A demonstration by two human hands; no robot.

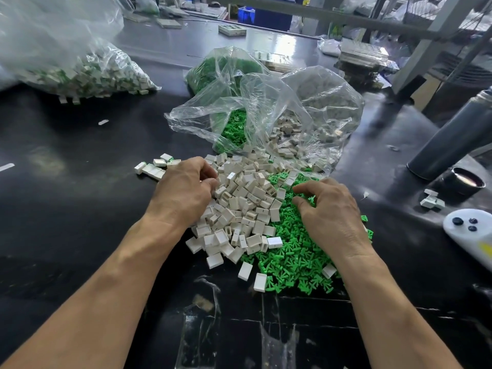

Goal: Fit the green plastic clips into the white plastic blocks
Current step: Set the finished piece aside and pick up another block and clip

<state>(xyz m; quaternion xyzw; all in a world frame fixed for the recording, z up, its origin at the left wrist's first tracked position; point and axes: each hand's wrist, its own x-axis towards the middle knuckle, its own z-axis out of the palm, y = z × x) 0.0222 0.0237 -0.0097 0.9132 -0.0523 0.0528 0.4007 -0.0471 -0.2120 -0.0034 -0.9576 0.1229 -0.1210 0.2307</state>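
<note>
A heap of white plastic blocks (pixel 241 206) lies on the black table in front of me, and a heap of green plastic clips (pixel 292 262) spreads to its right. My left hand (pixel 183 193) rests on the left edge of the white heap with its fingers curled among the blocks; what they hold is hidden. My right hand (pixel 330 209) lies on the green heap, its fingertips curled down into the clips. Several fitted blocks with green showing (pixel 157 166) lie just left of my left hand.
Two open clear bags behind the heaps hold green clips (pixel 234 126) and white blocks (pixel 295 137). A big bag of assembled pieces (pixel 87 73) lies at far left. A dark cylinder flask (pixel 452 137), a round lid (pixel 464 179) and a white controller (pixel 471 235) stand at right.
</note>
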